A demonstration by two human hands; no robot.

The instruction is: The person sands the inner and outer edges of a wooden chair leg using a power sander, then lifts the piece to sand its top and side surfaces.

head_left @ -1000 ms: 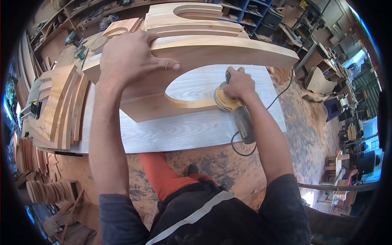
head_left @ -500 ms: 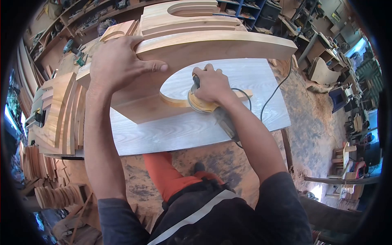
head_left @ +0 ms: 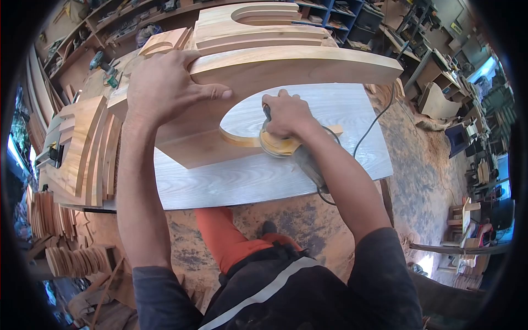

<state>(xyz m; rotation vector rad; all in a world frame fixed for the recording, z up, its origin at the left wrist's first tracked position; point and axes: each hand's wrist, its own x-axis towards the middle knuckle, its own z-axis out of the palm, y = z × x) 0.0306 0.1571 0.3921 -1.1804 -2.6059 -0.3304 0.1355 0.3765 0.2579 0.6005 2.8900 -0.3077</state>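
Observation:
A large curved wooden piece [head_left: 297, 67] stands on edge on a pale wood-grain board [head_left: 231, 184]. My left hand [head_left: 165, 85] grips its upper left part, thumb on the near face and fingers over the top edge. In my right hand [head_left: 290, 114] is a yellow and grey power sander [head_left: 279, 145]. The sander sits beside the inner curve of the piece, at the end of its lower arm. The contact between its pad and the wood is partly hidden. A black cord [head_left: 367, 132] runs up to the right.
Cut wooden parts are stacked behind the piece [head_left: 258, 34] and at the left [head_left: 82, 148]. A green drill [head_left: 104, 67] lies at the back left. Round wooden pieces [head_left: 77, 260] sit low at the left. Shelves [head_left: 124, 23] line the back.
The whole view has shifted slightly, with the piece and board a little lower and to the right. Both hands keep their holds; the sander remains near the lower arm's end.

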